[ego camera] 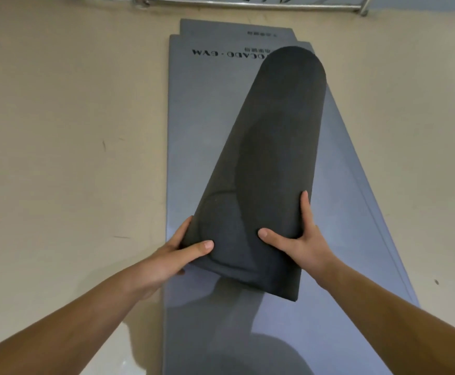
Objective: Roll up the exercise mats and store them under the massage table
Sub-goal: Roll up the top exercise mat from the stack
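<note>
A dark grey exercise mat (269, 147) is lifted and folded back over itself, its rounded fold at the far end. My left hand (177, 255) grips its near left corner, thumb on top. My right hand (299, 239) grips its near right edge, fingers up along the side. Beneath it a flat blue-grey mat (188, 147) with black lettering lies lengthwise on the floor. Another grey mat (221, 27) pokes out from under it at the far end.
Beige floor (72, 131) spreads to the left and right of the mats. A metal rail or frame (248, 1) runs along the top edge of the view, beyond the mats. My shadow falls on the near part of the flat mat.
</note>
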`<state>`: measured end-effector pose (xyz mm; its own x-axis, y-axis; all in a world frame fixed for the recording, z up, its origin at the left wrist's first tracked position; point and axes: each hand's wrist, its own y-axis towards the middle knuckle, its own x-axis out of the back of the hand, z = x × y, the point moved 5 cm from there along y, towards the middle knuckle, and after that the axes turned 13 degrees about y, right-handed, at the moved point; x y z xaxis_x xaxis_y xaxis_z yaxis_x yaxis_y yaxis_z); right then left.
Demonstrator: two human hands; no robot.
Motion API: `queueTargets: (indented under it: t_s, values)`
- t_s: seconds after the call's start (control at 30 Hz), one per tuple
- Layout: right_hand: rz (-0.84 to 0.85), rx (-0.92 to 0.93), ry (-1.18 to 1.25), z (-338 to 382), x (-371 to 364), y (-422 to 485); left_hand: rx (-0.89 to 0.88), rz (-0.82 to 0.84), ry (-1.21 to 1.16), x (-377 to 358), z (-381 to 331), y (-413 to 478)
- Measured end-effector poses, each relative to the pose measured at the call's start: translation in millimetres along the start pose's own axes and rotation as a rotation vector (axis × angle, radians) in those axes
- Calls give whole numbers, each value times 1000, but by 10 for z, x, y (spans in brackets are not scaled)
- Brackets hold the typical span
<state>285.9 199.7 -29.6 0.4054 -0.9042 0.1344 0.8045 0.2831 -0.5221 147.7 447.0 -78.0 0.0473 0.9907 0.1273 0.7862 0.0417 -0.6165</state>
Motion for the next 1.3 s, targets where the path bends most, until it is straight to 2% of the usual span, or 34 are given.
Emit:
queueTargets:
  t_s: [0.1,0.3,0.43,0.53,0.6,0.67,0.77,0.87,0.93,1.07,1.3]
  values:
    - [-18,15,61,-66,24,20,-31,-33,-36,-78,64,3]
    - [50,50,159,-127,137,-15,-19,-115,-84,-198,124,-11]
    - [45,72,180,-157,420,-25,-18,-59,-17,-666,31,-115]
    - [98,61,107,-33,648,-2,14,-15,38,-897,28,-130]
    - [119,43,23,16,672,40,31,-96,24,-822,78,-102]
    - [98,30,-37,-3,681,60,41,-157,-48,-823,124,-87]
    - [101,8,0,-37,727,39,53,-111,-266,-1084,197,-103]
    - [163,-90,28,-77,805,-60,44,-180,-313,-1188,231,-22]
    - [145,-125,6,-116,823,-79,38,-190,-321,-1174,223,18]
    - [123,-51,35,-64,665,-69,17,-117,-425,-1105,209,16]
    - [185,-52,45,-2,116,-77,4,-218,-521,-667,261,-333]
